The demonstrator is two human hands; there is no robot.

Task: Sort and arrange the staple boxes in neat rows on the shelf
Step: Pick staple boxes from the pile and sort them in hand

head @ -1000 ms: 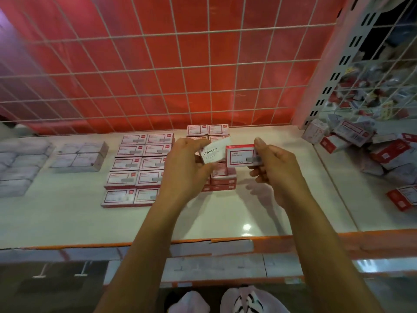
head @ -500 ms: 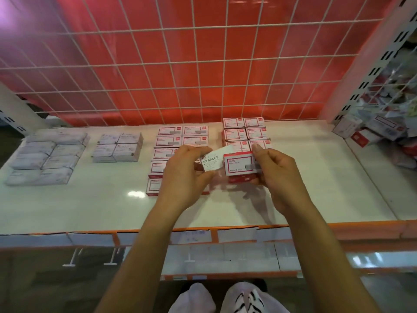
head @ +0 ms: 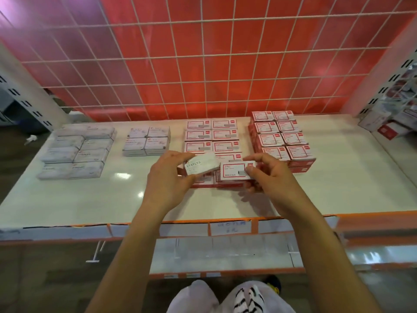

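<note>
Grips a small white cardboard box (head: pixel 203 166) printed STAPLES in the left hand (head: pixel 168 181), with the thumb at the near edge and the fingers curled over the far one. Pinches a red-framed box (head: pixel 235 170) with a white label face in the right hand (head: pixel 270 179), thumb on top, fingers curled underneath. Holds both flat rectangular cartons side by side, short ends touching or nearly so, just above the front of a two-wide block of red-framed boxes (head: pixel 212 136) lying flat on the glossy white shelf (head: pixel 112 199). Has a taller red stack (head: pixel 282 136), several layers deep, just to the right of that block. Has a small pale block (head: pixel 146 141) of four to its left and, farther left, a larger pale block (head: pixel 76 152) of grey-white cartons in two columns. Faces a white wire grid (head: pixel 203 64) of square cells in front of a red panel. Leaves a loose heap of boxes (head: pixel 388 125) lying tilted beyond the right-hand upright.
</note>
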